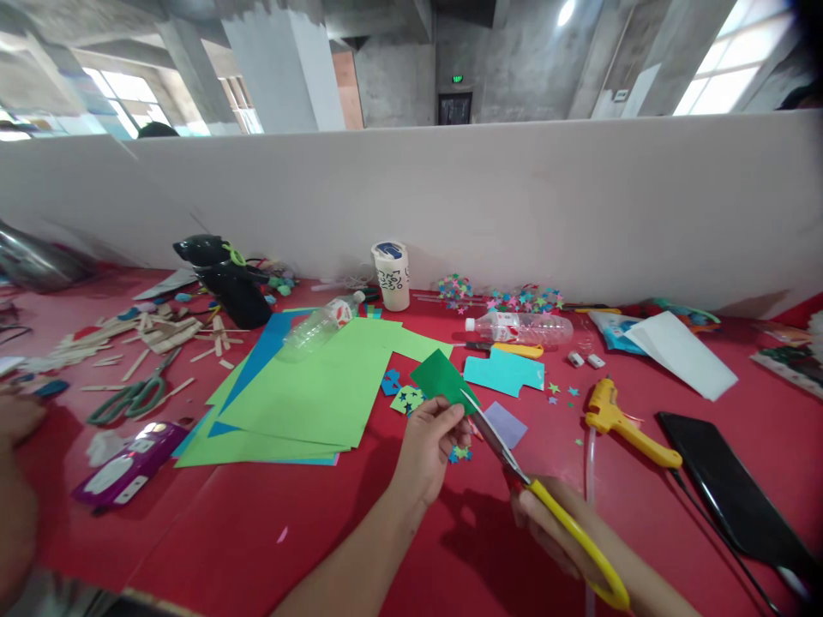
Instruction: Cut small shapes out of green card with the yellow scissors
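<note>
My left hand [432, 439] pinches the lower edge of a dark green square of paper [441, 375] above the red table. In my right hand [543, 514] is a pair of scissors with yellow handles [579, 536]. Their blades reach up and left, and the tips meet the right corner of the green paper. Whether the blades have cut into it I cannot tell. Below the paper lie a small purple square [506, 424] and a light green piece with star-shaped holes [407, 399]. A turquoise sheet with cut-out edges [503, 372] lies just behind.
Green and blue paper sheets [315, 386] lie left, under a plastic bottle [325, 326]. Another bottle [524, 329] lies behind. A yellow glue gun [627, 424] and a black phone-like slab [726, 488] lie right. Another person's arm [16, 488] rests at far left, near grey-green scissors [138, 396].
</note>
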A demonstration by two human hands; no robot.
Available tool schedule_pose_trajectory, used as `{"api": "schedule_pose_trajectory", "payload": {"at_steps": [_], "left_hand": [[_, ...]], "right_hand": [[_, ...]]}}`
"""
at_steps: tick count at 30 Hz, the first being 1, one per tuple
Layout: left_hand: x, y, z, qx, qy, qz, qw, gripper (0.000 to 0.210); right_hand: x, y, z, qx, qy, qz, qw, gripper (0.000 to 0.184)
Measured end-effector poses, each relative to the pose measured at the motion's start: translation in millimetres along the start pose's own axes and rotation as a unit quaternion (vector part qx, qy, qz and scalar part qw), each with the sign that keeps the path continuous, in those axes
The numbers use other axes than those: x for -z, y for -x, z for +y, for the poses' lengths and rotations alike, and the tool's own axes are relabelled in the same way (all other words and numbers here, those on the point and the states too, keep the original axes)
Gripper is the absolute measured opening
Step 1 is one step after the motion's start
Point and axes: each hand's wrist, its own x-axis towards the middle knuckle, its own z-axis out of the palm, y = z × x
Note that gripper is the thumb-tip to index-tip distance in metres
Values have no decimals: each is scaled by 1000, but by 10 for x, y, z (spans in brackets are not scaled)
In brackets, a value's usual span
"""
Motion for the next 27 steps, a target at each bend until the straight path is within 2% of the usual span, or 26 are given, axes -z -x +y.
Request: {"api": "schedule_pose_trajectory", "payload": {"at_steps": [5, 9, 16, 21, 24, 27], "left_hand": [[-16, 12, 41, 0, 38, -4, 999, 17], [9, -21, 115, -22, 92, 6, 995, 19], [34, -50, 130, -33, 20, 12, 999, 13], [56, -46, 81, -61, -45, 17, 997, 11], [51, -39, 49, -74, -51, 18, 996, 10], [26, -29, 25, -72, -34, 30, 996, 11]], "right_hand": [[-3, 2, -15, 3, -9, 19, 1000, 57], [32, 39, -54, -25, -5, 28, 999, 57], [47, 50, -78, -32, -12, 11, 999, 56], [57, 9, 26, -23, -24, -1, 999, 55], [47, -39, 137, -9, -37, -29, 999, 55], [16, -57, 181, 0, -46, -15, 999, 52]]}}
